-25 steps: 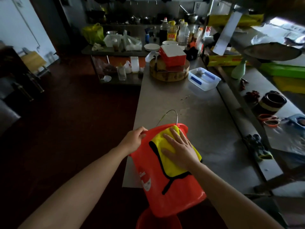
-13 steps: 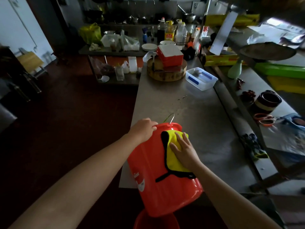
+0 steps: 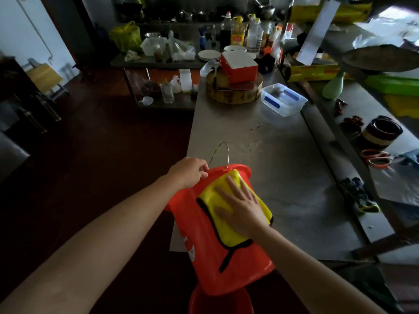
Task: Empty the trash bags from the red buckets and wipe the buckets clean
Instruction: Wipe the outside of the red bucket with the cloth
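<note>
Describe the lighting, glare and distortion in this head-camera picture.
Head view: dim overall, the floor nearly black; daylight washes out the top right corner and puts a soft sheen on the steel counter; wide-angle bending curves the counter edges; the red bucket, yellow cloth and both hands stay sharp and well lit.

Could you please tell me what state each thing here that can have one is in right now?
Red plastic bucket: tipped, mouth facing away, rim against the steel counter.
Thin wire handle: swung up.
Yellow black-edged cloth: spread flat on the bucket's side.
Left hand: closed on the rim.
Right hand: flat on the cloth.
Clear plastic tub: uncovered.
</note>
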Tool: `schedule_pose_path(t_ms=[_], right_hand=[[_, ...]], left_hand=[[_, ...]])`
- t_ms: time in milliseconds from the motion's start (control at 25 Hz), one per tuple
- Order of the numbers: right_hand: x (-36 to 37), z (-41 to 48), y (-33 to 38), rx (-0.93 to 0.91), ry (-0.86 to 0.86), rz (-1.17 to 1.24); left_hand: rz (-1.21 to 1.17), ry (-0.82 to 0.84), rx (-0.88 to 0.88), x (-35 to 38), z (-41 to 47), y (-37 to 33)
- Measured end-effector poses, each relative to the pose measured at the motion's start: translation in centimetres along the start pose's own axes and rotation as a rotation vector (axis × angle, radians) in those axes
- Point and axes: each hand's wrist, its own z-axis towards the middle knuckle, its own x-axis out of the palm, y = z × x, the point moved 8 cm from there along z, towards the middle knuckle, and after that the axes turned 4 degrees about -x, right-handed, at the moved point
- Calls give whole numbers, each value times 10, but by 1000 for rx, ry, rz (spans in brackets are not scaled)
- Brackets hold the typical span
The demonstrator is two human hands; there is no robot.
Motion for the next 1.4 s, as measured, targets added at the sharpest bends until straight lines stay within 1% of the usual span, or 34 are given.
schedule_pose_path(t_ms=[80, 160, 200, 240, 280, 320, 400, 480, 520, 600, 640, 680, 720, 760, 800, 840, 920, 1000, 1040, 1080, 1120, 1160, 1200, 1240, 1320, 1400], right_hand=[[0, 1, -51, 221, -69, 295], [7, 1, -88, 466, -45, 622], [11, 2, -94, 543, -30, 708], [13, 3, -94, 588, -23, 709], [12, 4, -90, 604, -33, 653], [12, 4, -80, 597, -36, 545], [13, 0, -41, 484, 12, 249], [13, -7, 15, 244, 24, -43], [12, -11, 40, 120, 22, -131], [17, -15, 70, -105, 36, -249], [20, -17, 75, -189, 52, -273], [19, -18, 73, -236, 67, -266], [17, -18, 65, -236, 73, -240], [13, -17, 51, -187, 64, -202], [10, -16, 30, -87, 42, -142], [8, -17, 3, 55, 12, -42], [9, -21, -55, 346, -31, 267], [18, -30, -94, 589, -20, 549], [22, -35, -101, 676, -6, 616], [23, -39, -101, 733, -2, 625], [23, -43, -94, 757, -9, 581], [21, -46, -81, 743, -14, 482], [19, -49, -61, 685, -8, 344], [17, -52, -34, 583, -5, 186], [19, -60, 30, 304, -7, -85], [32, -66, 71, 68, 9, -234]], left_hand=[[-5, -6, -13, 1, -4, 7], [4, -11, -23, 2, -8, 11], [9, -18, -25, 2, -10, 13], [13, -25, -24, 1, -11, 14], [17, -29, -23, 0, -12, 15], [23, -29, -25, 0, -12, 15], [29, -33, -31, 0, -11, 14], [39, -39, -29, -2, -10, 10], [47, -38, -24, -2, -10, 8], [56, -38, -11, -3, -10, 6], [62, -40, -7, -3, -11, 6], [70, -44, -7, -2, -12, 6], [79, -50, -10, -1, -12, 6], [86, -54, -18, 0, -12, 6], [92, -58, -27, 0, -11, 5], [98, -59, -33, 0, -9, 3], [115, -60, -41, -2, -6, 1], [136, -67, -45, -2, -4, -2], [143, -72, -47, -1, -4, -4], [147, -73, -48, 0, -3, -7], [149, -74, -48, 1, -2, -9], [150, -74, -48, 2, -1, -10], [150, -70, -48, 2, -1, -10], [148, -68, -48, 1, -1, -9], [146, -67, -51, 1, -2, -5], [140, -67, -57, 2, -6, 1]])
